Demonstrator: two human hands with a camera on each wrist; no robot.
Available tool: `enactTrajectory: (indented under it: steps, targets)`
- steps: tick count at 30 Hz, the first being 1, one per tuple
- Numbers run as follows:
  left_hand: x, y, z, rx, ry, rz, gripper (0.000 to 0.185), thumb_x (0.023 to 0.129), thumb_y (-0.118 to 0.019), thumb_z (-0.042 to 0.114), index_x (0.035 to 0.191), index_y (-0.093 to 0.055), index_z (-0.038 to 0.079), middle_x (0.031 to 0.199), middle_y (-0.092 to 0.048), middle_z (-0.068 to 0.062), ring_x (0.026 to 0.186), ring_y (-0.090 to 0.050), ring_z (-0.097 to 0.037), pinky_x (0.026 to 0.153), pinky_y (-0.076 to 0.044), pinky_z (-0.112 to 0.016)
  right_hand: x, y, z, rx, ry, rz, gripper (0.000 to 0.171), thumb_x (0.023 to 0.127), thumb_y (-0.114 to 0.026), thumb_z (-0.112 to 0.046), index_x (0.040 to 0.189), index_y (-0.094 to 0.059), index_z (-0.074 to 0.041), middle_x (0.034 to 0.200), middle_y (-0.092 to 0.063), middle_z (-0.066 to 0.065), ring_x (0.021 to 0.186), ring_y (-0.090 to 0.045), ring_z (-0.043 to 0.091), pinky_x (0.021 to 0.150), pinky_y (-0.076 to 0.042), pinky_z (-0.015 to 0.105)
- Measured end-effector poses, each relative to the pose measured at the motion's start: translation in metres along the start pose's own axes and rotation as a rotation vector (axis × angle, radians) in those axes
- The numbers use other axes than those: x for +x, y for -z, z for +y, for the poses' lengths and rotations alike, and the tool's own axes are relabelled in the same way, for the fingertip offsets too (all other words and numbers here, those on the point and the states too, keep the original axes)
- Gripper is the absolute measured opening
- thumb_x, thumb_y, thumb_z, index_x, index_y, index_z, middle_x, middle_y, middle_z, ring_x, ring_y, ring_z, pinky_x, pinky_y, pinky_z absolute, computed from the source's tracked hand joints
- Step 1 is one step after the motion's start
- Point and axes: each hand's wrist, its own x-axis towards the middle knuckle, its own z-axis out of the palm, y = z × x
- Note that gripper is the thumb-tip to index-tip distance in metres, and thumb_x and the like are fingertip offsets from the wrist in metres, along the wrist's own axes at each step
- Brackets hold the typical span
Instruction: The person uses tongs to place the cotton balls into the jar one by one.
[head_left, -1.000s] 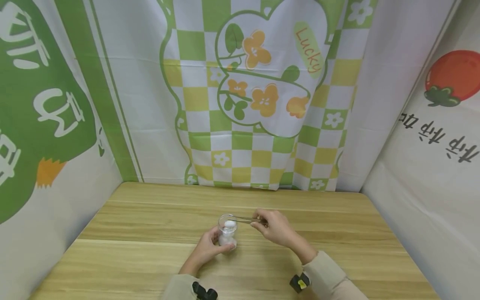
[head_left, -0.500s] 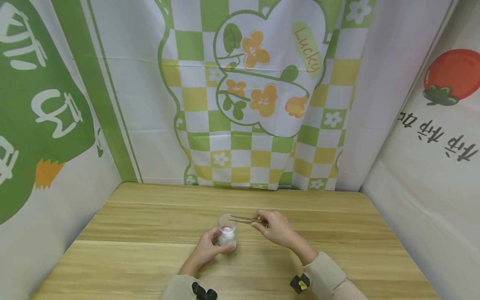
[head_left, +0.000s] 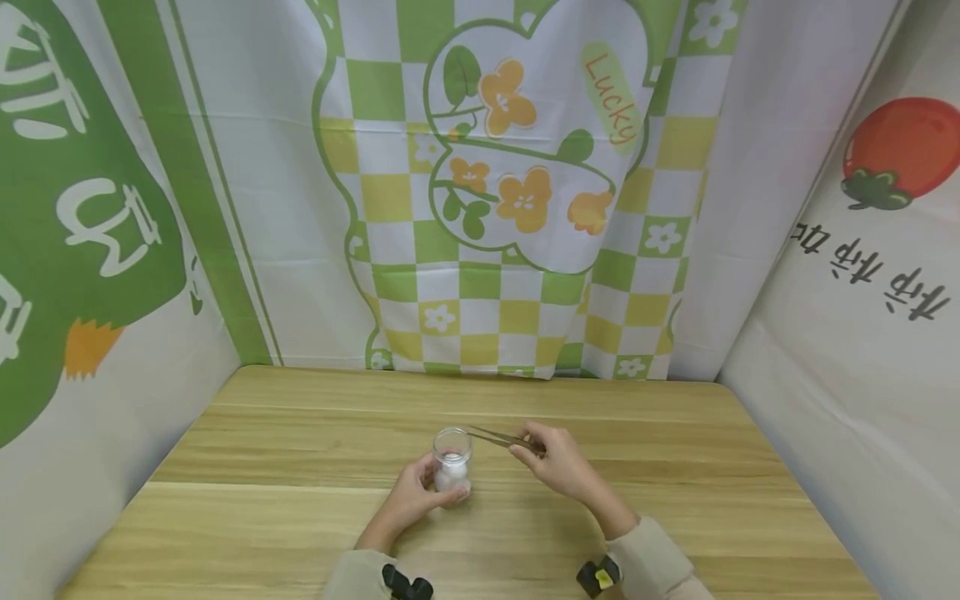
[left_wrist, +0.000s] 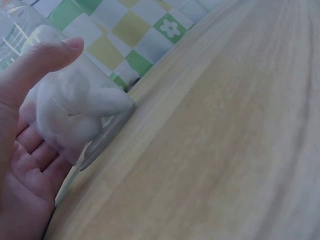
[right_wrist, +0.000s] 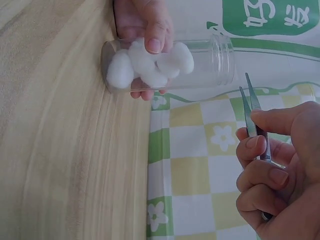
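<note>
A clear, lidless glass or plastic jar [head_left: 453,442] stands upright on the wooden table, holding several white cotton balls [right_wrist: 120,70] in its lower part. My left hand [head_left: 412,502] grips the jar low down, its thumb across the near side and fingers behind. In the right wrist view the jar's threaded mouth [right_wrist: 223,60] is open. Metal tweezers [head_left: 501,437] are pinched between thumb and fingers of my right hand [head_left: 558,462]. Their tips are slightly apart with nothing between them, just to the right of the jar's rim.
The wooden table [head_left: 300,442] reaches back to a green and yellow checked cloth [head_left: 480,317]. Printed cloths also hang at the left and the right [head_left: 817,375]. Each sleeve cuff has a black device [head_left: 597,577] at it.
A cotton ball at the jar's mouth has dropped onto the others inside. The tweezers have parted from it, and my right hand has drawn them rightward, out from over the rim.
</note>
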Motion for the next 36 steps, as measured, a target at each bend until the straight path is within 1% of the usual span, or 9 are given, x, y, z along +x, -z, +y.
enactTrajectory:
  steps: [4,5,8,12,15,18,23,29,36]
  targets:
    - [0.000,0.000,0.001,0.003,0.010,0.006,0.060,0.079,-0.079,0.020,0.131,-0.054,0.006,0.129,-0.064,-0.015,0.124,-0.057,-0.030,0.113,-0.041,-0.047,-0.004,-0.001,0.005,0.024,0.015,0.063,0.019,0.093,-0.062,-0.021,0.097,-0.065,-0.003,0.063,-0.045,-0.005,0.055,-0.032,-0.002,0.047,-0.029,0.015]
    - [0.001,0.000,0.001,0.006,0.011,0.008,0.059,0.079,-0.079,0.020,0.130,-0.054,0.006,0.128,-0.064,-0.015,0.123,-0.058,-0.029,0.113,-0.041,-0.047,-0.005,-0.002,0.007,0.018,0.041,0.085,0.020,0.094,-0.061,-0.022,0.097,-0.064,-0.002,0.062,-0.045,-0.005,0.054,-0.032,-0.002,0.046,-0.029,0.015]
    - [0.001,0.000,0.001,0.001,0.010,0.011,0.058,0.079,-0.079,0.019,0.130,-0.054,0.006,0.128,-0.064,-0.015,0.123,-0.058,-0.029,0.113,-0.041,-0.048,-0.008,-0.004,0.011,0.012,0.045,0.123,0.025,0.094,-0.061,-0.026,0.095,-0.064,-0.001,0.063,-0.047,-0.005,0.055,-0.033,-0.003,0.045,-0.030,0.016]
    - [0.001,0.000,0.000,-0.003,0.008,0.007,0.058,0.079,-0.078,0.019,0.130,-0.054,0.005,0.128,-0.064,-0.015,0.124,-0.057,-0.031,0.114,-0.039,-0.051,-0.008,-0.006,0.016,0.029,-0.065,0.114,0.022,0.093,-0.063,-0.021,0.098,-0.065,0.000,0.064,-0.050,-0.001,0.056,-0.035,-0.001,0.048,-0.030,0.015]
    - [0.001,0.000,0.000,-0.001,0.008,0.002,0.058,0.080,-0.078,0.020,0.131,-0.053,0.005,0.129,-0.063,-0.016,0.125,-0.056,-0.032,0.115,-0.038,-0.052,-0.008,-0.008,0.020,0.028,-0.129,0.108,0.019,0.092,-0.064,-0.017,0.099,-0.066,0.000,0.064,-0.051,0.001,0.056,-0.036,0.001,0.049,-0.031,0.015]
    - [0.002,0.000,0.000,-0.007,0.010,-0.003,0.058,0.080,-0.078,0.020,0.131,-0.053,0.005,0.130,-0.063,-0.016,0.126,-0.056,-0.033,0.115,-0.038,-0.052,-0.010,-0.010,0.022,0.024,-0.160,0.108,0.017,0.091,-0.065,-0.016,0.098,-0.066,-0.001,0.063,-0.052,0.001,0.056,-0.037,0.001,0.049,-0.031,0.015]
    - [0.002,0.000,0.000,-0.012,0.016,-0.003,0.058,0.080,-0.078,0.020,0.130,-0.053,0.004,0.130,-0.063,-0.016,0.127,-0.055,-0.033,0.115,-0.037,-0.053,-0.013,-0.014,0.024,0.048,-0.191,0.102,0.016,0.091,-0.065,-0.014,0.098,-0.065,0.000,0.063,-0.052,0.001,0.055,-0.038,0.002,0.048,-0.031,0.014]
    - [0.001,0.000,0.000,-0.010,0.016,-0.002,0.057,0.080,-0.078,0.020,0.130,-0.054,0.004,0.129,-0.063,-0.016,0.126,-0.055,-0.032,0.115,-0.038,-0.052,-0.016,-0.020,0.028,0.042,-0.181,0.120,0.017,0.088,-0.068,-0.012,0.097,-0.065,0.003,0.062,-0.053,0.004,0.056,-0.038,0.002,0.049,-0.032,0.015]
    - [0.001,0.000,-0.001,-0.017,0.016,-0.007,0.058,0.080,-0.078,0.019,0.131,-0.053,0.005,0.131,-0.062,-0.016,0.127,-0.055,-0.033,0.115,-0.037,-0.053,-0.019,-0.025,0.029,0.057,-0.190,0.123,0.016,0.087,-0.069,-0.011,0.093,-0.066,0.002,0.064,-0.057,0.004,0.058,-0.040,0.001,0.052,-0.036,0.015]
